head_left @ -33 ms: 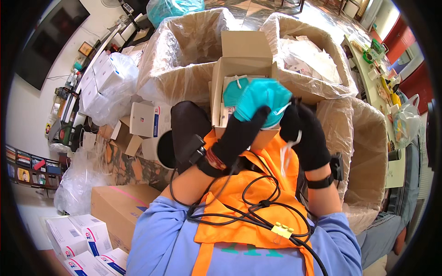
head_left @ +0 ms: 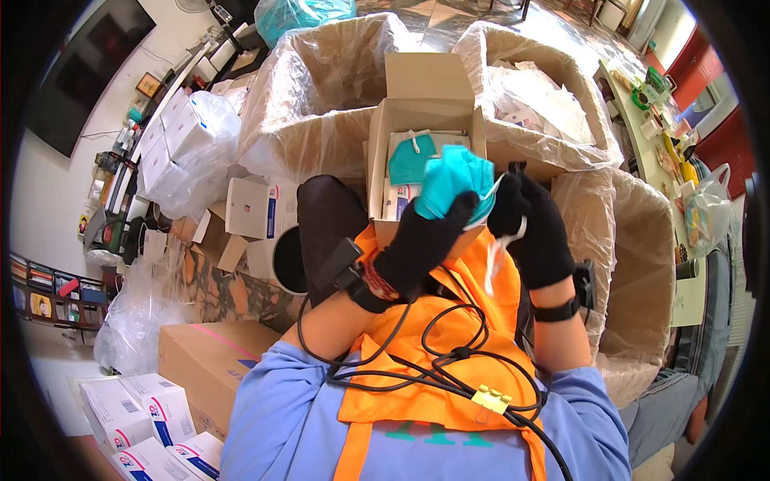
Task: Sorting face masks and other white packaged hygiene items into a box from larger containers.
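In my black-gloved left hand point(head_left: 429, 244) is a teal face mask point(head_left: 455, 180), gripped at its lower edge. My right hand point(head_left: 533, 228), also gloved in black, is closed on the mask's white straps point(head_left: 495, 260), with loose ends hanging below the fingers. Just beyond both hands stands a small open cardboard box point(head_left: 429, 112), its flap raised. Inside it lie another teal mask point(head_left: 411, 160) and white printed packets point(head_left: 397, 199). Whether the held teal piece is one mask or several nested together cannot be made out.
Large plastic-lined cartons stand beyond the box, a left one point(head_left: 321, 132) and a right one point(head_left: 553, 152) holding white material. Another lined carton point(head_left: 638, 280) is at the right. White boxes point(head_left: 136, 409) and a brown carton point(head_left: 208, 361) sit at lower left. Black cables point(head_left: 449, 377) cross my lap.
The mask has tilted and shifted slightly left and down toward me, now showing more edge-on. My right hand has turned a little, with the straps still in it.
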